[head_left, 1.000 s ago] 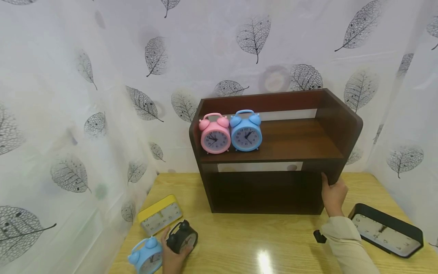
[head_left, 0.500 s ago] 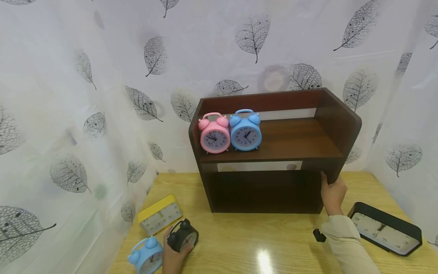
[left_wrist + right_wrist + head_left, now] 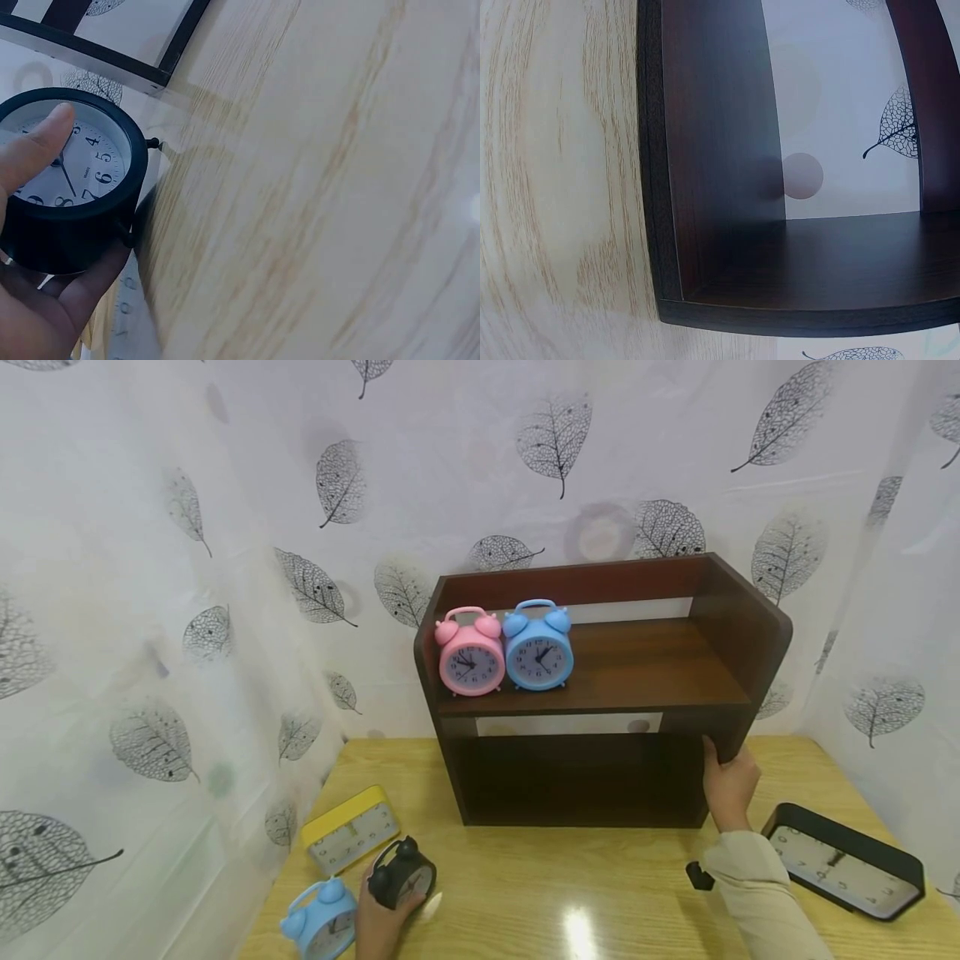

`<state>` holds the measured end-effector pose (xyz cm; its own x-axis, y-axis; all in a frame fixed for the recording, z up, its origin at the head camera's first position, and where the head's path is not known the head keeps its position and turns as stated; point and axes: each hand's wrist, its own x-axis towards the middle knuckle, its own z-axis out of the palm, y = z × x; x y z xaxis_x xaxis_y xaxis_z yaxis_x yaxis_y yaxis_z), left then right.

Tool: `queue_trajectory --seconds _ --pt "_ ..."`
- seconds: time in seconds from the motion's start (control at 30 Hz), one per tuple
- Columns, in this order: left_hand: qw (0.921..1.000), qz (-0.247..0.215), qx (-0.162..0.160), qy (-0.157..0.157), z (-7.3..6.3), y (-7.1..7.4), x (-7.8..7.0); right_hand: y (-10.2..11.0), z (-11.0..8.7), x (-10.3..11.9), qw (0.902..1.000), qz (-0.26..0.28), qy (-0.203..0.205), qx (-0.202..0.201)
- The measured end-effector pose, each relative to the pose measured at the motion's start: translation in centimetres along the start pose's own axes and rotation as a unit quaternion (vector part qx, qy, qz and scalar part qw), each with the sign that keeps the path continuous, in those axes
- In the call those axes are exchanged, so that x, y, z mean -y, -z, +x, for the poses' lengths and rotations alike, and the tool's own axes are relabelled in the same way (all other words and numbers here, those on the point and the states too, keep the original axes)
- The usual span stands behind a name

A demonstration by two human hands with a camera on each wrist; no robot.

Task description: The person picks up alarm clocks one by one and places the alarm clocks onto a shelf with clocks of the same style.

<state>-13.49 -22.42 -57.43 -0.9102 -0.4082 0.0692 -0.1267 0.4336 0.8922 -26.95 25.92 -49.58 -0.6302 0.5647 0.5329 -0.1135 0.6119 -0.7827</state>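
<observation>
My left hand [image 3: 380, 922] holds a black twin-bell alarm clock [image 3: 403, 875] by its round body. In the left wrist view the thumb lies across the dial [image 3: 82, 169] and the fingers are behind the case. A blue twin-bell alarm clock [image 3: 322, 922] stands just left of that hand. Behind them is a yellow rectangular clock [image 3: 351, 831]. My right hand [image 3: 732, 785] grips the right side panel of a dark brown two-tier shelf [image 3: 585, 825], thumb toward the inside; its other fingers are mostly hidden. The right wrist view shows the shelf's interior [image 3: 727, 150] but no hand.
A pink alarm clock [image 3: 471, 664] and another blue alarm clock [image 3: 539, 658] stand side by side at the upper tier's left end. A black rectangular clock [image 3: 843, 860] lies right of my right forearm, near a small black object [image 3: 699, 876]. Leaf-printed sheeting [image 3: 247, 527] surrounds the wooden table [image 3: 525, 893].
The black alarm clock in my left hand has shifted and turned slightly, and a bright reflection now shows on the table beside it. My right hand stays on the shelf's side panel.
</observation>
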Motion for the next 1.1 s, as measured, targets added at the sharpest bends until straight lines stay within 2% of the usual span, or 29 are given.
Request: queue_trajectory --seconds 0.17,0.37,0.6,1.1 --pt "0.9999 0.015 -0.004 -0.004 -0.03 0.02 0.01 0.08 -0.06 0.12 1.0 -0.001 -0.006 0.005" --pt "0.9996 0.026 -0.002 0.007 -0.06 0.14 -0.04 0.05 -0.06 0.02 1.0 0.005 -0.001 0.004" --pt "0.9978 0.061 0.004 0.027 -0.07 0.41 -0.23 -0.04 -0.01 -0.18 0.9999 -0.002 0.01 -0.003" --pt "0.9979 0.055 0.005 0.032 -0.02 0.29 0.12 -0.08 0.05 -0.24 0.9999 -0.003 0.01 -0.007"
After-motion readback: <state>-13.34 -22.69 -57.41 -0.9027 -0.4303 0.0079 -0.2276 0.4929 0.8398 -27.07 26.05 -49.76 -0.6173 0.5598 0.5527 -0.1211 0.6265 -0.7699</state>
